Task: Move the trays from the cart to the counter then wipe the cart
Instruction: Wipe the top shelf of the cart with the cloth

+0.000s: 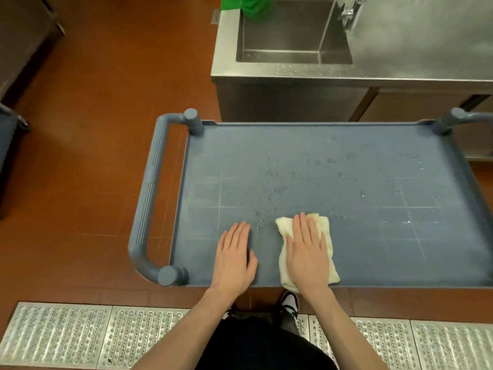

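Nearest me, both hands lie on the near edge of the cart (333,145) top. My right hand (306,252) presses flat, fingers straight, on a folded pale cloth (326,236); my left hand (234,255) rests flat and bare just beside it, holding nothing.

No trays are on the cart in view, so I judge the wiping step is in hand.

Farther out, water drops (272,180) speckle the middle and right of the cart top, not yet wiped. Next move calls for pushing the cloth away through them.

Beyond stands the steel tabletop (426,49) with its sink (288,46); a green cloth (253,6) hangs on the sink's far rim.
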